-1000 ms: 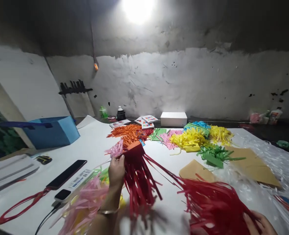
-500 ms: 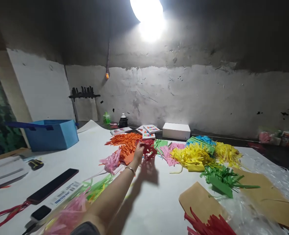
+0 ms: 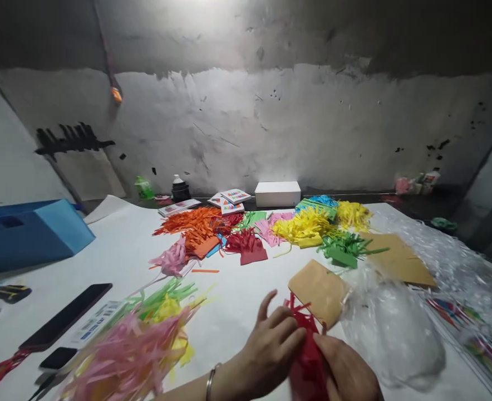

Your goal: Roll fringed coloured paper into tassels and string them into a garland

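A piece of red fringed paper (image 3: 308, 353) is between my two hands at the bottom of the view. My left hand (image 3: 271, 348), with a bracelet at the wrist, has its thumb and fingers closed on the paper's left side, the little finger sticking out. Closed on its right edge is my right hand (image 3: 346, 365). A tan paper piece (image 3: 319, 287) lies just beyond the hands. Farther back, another bundle of red fringed paper (image 3: 248, 248) rests on the white table surface (image 3: 229, 289), beside orange fringed paper (image 3: 196, 231).
Yellow (image 3: 304, 225) and green fringed paper (image 3: 342, 248) lie back right. Pink shredded paper (image 3: 124, 356) is heaped at left, near a phone (image 3: 68, 317). Clear plastic wrap (image 3: 392, 328) spreads at right. A white box (image 3: 278, 195) stands by the wall, a blue bin (image 3: 33, 234) far left.
My left hand has come back from the far middle, where a red fringed bundle now lies free. Both hands now hold red paper in front. The view has turned right and down.
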Available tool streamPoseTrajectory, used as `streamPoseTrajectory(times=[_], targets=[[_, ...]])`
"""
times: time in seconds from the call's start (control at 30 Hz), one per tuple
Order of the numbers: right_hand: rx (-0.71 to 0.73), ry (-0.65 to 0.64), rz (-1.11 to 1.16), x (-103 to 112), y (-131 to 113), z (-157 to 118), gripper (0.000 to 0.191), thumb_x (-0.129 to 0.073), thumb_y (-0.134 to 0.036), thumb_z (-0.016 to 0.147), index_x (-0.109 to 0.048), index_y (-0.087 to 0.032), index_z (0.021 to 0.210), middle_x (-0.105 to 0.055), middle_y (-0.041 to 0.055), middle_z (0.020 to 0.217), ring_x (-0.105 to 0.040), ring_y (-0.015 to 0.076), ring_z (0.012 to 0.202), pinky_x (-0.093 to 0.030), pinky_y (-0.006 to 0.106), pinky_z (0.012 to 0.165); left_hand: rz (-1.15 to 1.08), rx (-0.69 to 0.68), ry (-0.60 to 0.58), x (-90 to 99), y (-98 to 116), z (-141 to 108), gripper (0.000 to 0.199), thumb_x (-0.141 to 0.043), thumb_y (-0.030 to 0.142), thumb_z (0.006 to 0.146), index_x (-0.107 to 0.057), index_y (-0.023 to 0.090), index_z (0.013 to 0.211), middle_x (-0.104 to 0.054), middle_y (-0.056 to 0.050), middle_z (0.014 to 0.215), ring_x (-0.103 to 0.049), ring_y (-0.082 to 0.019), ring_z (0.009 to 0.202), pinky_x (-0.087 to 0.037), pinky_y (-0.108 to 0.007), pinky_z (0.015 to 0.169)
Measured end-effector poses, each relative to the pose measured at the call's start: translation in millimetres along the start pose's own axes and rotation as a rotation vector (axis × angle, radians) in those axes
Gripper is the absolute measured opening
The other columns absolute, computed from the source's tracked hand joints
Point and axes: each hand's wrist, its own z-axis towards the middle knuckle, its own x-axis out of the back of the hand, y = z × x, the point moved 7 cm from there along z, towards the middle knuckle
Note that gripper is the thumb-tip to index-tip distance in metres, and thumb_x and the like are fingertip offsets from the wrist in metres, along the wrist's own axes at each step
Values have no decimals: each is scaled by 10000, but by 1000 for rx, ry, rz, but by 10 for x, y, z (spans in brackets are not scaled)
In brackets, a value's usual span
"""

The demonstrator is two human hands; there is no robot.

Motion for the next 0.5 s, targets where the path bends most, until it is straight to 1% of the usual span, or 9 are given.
streamPoseTrajectory(times=[0.07,0.13,0.17,0.2,0.27,0.33,0.4,0.47,0.5], targets=[[-26,14,-44,59,-120,67,483,-491,-74,844,-585,-144,1313,-772,98,1045,-757,249,913,-639,362,815,1,-9,36,104,84,-90,271,-442,33,902,-634,212,971,-677,-12,726,-616,-195,796,-229,-524,1148],[-50,43,-66,147,-182,110,448,-471,-128,873,-591,-149,1303,-771,103,1026,-756,260,894,-633,423,827,-146,-75,-31,164,144,-175,153,-494,235,955,-644,233,987,-681,-28,762,-612,-215,815,-310,-510,1100],[-56,48,-71,196,-196,119,447,-459,-144,887,-587,-151,1316,-766,111,1042,-749,267,921,-623,447,848,-260,-84,-75,189,144,-205,209,-520,379,955,-648,240,1044,-694,-53,833,-617,-235,859,-357,-499,1069],[-54,46,-71,246,-205,124,457,-449,-151,900,-574,-150,1340,-756,122,1074,-736,273,972,-610,462,877,-378,-47,-102,216,101,-217,355,-535,512,930,-638,240,1134,-701,-91,948,-618,-262,934,-394,-492,1041],[-29,38,-43,348,-227,133,485,-434,-154,925,-529,-145,1401,-726,144,1161,-687,283,1099,-578,479,936,-583,166,-100,234,-112,-201,636,-561,655,862,-559,224,1329,-631,-164,1235,-567,-317,1135,-420,-480,1026],[9,31,4,436,-267,153,499,-416,-133,945,-497,-158,1437,-713,140,1196,-650,273,1168,-556,475,972,-806,458,-93,145,-375,-188,681,-626,653,825,-578,208,1338,-575,-173,1334,-511,-331,1223,-418,-456,1029],[38,52,29,509,-314,178,501,-390,-106,959,-487,-168,1446,-723,128,1176,-651,257,1166,-555,465,974,-1061,632,-188,-42,-478,-174,604,-669,663,786,-717,163,1122,-675,-147,1129,-594,-305,1063,-478,-412,924],[43,67,35,536,-347,185,498,-393,-98,963,-487,-166,1447,-733,125,1154,-663,252,1144,-559,465,968,-1266,680,-295,-205,-431,-160,630,-683,723,721,-763,116,871,-696,-99,815,-632,-245,784,-517,-353,733],[37,79,37,536,-352,177,495,-398,-98,963,-490,-164,1444,-736,125,1143,-670,252,1131,-563,467,963,-1318,684,-302,-253,-392,-161,674,-662,762,704,-758,104,814,-676,-84,723,-621,-224,691,-513,-340,668]])
